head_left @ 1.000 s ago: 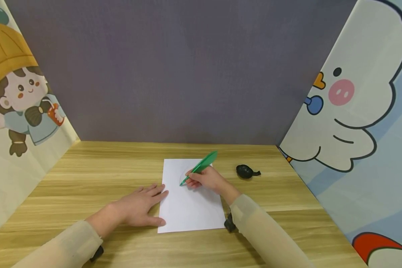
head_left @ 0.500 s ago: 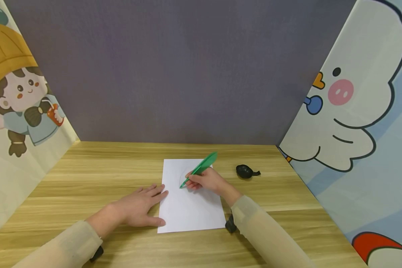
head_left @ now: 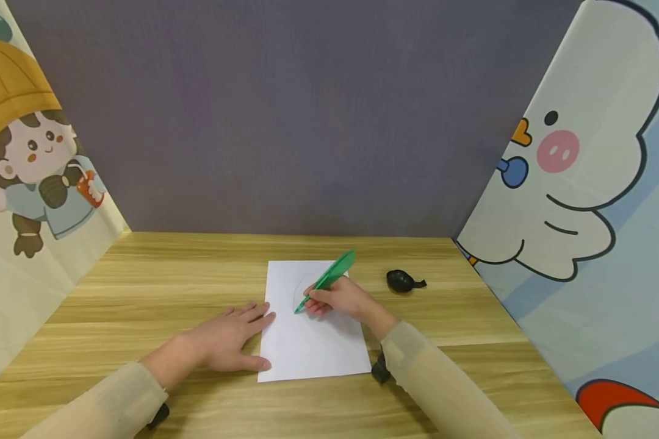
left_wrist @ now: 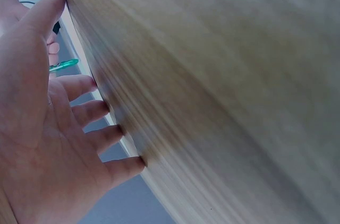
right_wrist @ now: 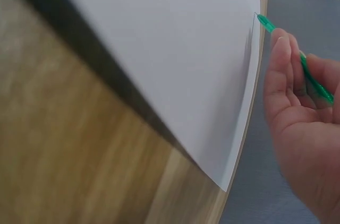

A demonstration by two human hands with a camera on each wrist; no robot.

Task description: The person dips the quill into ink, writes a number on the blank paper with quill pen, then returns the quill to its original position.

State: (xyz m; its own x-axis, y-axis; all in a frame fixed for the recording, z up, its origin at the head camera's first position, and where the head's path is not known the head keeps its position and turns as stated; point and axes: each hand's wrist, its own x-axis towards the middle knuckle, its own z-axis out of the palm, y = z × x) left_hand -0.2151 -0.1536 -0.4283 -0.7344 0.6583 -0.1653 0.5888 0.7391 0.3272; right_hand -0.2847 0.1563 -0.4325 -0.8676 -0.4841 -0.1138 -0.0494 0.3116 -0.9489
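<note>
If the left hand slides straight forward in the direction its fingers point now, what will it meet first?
The left hand lies flat on the table, fingers aimed right and away, their tips at the left edge of the white paper. It would probably meet that sheet first, then the green pen in the right hand.

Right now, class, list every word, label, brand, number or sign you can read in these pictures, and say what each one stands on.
None: no readable text shows in any view.
White sheet: only a faint curved pen line, no words.
Green pen in the right hand: no brand legible.
Side panels: cartoon figures only, no lettering.
Small black object: no label visible.
</note>
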